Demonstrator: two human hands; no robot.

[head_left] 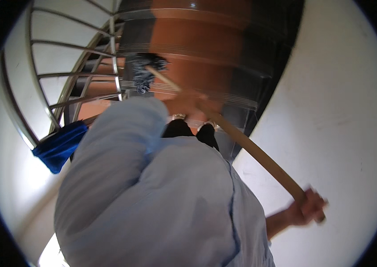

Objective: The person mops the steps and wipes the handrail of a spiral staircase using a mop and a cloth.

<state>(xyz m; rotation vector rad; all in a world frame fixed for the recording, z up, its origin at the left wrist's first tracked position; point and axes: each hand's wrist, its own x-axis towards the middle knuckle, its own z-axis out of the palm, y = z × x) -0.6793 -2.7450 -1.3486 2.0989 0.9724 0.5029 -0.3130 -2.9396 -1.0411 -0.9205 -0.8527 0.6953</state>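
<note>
A string mop with a long wooden handle (255,148) slants across the view from upper left to lower right. Its dark, stringy head (145,71) lies on a stair step near the railing. My right hand (308,207) is closed around the handle's end at the lower right. Midway down the handle, my left hand (188,103) grips it, somewhat blurred, with a light blue sleeve leading to it across the body. Both feet, in sandals, show partly just below that hand.
Stairs with terracotta middles (195,66) and black sides rise ahead. A curved metal railing (74,75) runs along the left, with a blue cloth (59,145) draped over it. On the right stands a white wall (335,110).
</note>
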